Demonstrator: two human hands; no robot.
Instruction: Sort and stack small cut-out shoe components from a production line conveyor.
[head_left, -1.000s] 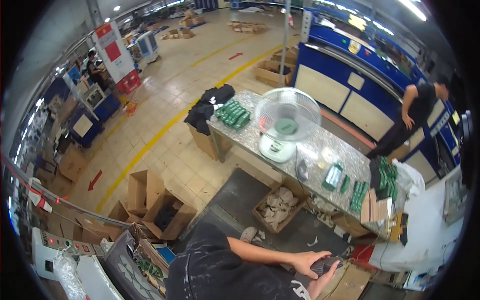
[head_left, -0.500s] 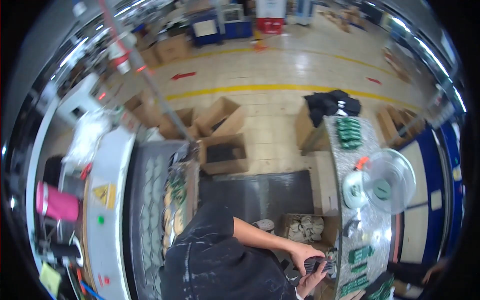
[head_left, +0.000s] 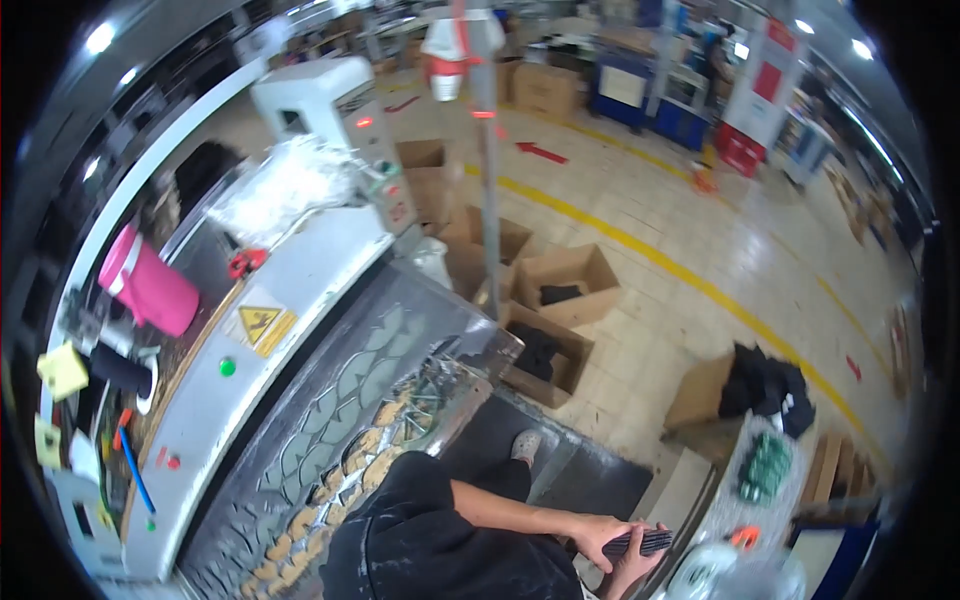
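Both hands hold a small stack of thin dark pieces [head_left: 646,543], with edges that look ridged, in front of my body at the lower right. My left hand [head_left: 596,537] grips the stack from its left side, fingers closed around it. From below and right, my right hand [head_left: 634,570] wraps the stack, with fingertips showing at its far edge. What the dark pieces are cannot be made out. To the left lies a dark machine bed [head_left: 400,290] bearing rows of grey-green curved pieces [head_left: 345,400] and a band of tan and metallic curved shapes [head_left: 345,480].
A grey machine beam [head_left: 310,255] with a green button runs along the left; a pink jug [head_left: 150,282] stands behind it. Cardboard boxes [head_left: 590,285] with black material sit ahead, beside a metal pole [head_left: 487,190]. On the right, a bench [head_left: 727,480] carries green bundles [head_left: 765,467] and clear plastic containers [head_left: 705,572].
My view has swung left, bringing more of the machine bed into sight and pushing the bench toward the lower right edge. Both hands still hold the dark stack, now tilted differently.
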